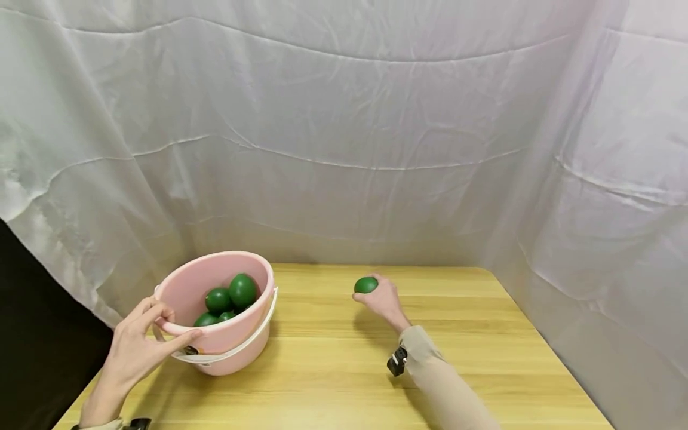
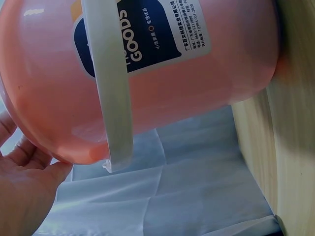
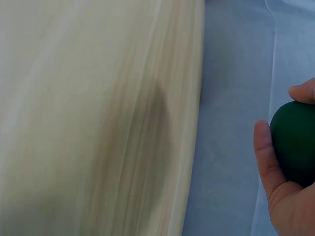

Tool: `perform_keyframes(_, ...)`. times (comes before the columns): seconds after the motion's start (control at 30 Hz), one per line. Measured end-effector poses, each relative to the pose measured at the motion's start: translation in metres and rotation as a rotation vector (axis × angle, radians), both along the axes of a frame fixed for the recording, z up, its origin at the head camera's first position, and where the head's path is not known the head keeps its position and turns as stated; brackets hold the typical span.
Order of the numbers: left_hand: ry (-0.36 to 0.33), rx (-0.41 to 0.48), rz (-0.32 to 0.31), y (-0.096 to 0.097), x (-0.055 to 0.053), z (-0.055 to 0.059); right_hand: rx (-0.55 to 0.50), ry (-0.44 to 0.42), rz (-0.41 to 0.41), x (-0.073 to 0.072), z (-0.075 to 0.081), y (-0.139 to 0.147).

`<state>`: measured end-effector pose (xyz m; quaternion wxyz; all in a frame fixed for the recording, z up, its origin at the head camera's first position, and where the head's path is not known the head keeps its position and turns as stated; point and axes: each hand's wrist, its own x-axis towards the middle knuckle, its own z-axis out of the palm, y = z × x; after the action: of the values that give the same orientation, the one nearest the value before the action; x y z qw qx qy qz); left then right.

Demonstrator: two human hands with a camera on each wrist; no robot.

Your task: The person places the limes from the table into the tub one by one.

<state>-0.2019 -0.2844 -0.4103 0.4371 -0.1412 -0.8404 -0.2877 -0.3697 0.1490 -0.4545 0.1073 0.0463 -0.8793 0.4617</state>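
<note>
A pink bucket [image 1: 236,364] with a white handle [image 1: 236,352] stands at the left of the wooden table. My left hand [image 1: 134,346] grips its near left rim, thumb outside and fingers over the edge; the left wrist view shows the thumb against the pink wall [image 2: 187,93]. Inside the bucket lie several dark green oval fruits [image 1: 243,291], partly hidden by the near wall. Off to the right, my right hand [image 1: 384,298] holds one green oval fruit [image 1: 365,285] above the table. In the right wrist view, fingers and thumb wrap this fruit [image 3: 295,142], which the frame edge cuts off.
The wooden table [image 1: 322,382] ends at a far edge against a hanging grey-white curtain [image 1: 344,197]. More curtain [image 1: 618,239] hangs along the right side. Black cloth [image 1: 43,328] covers the left. A dark label [image 2: 152,34] shows on the bucket.
</note>
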Motion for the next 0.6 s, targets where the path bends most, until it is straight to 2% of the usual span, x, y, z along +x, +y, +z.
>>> perform_keyframes(0.17,-0.004,-0.005,0.011,-0.001,-0.001,-0.001,0.021,0.002,0.047,0.004,0.002,-0.018)
perform_keyframes(0.4,-0.008,0.0,0.009,0.0,-0.001,-0.001,-0.031,0.004,0.131,0.015,0.008,-0.047)
perform_keyframes(0.6,-0.009,0.014,0.01,0.0,-0.001,0.0,-0.028,0.014,0.189,0.025,0.014,-0.075)
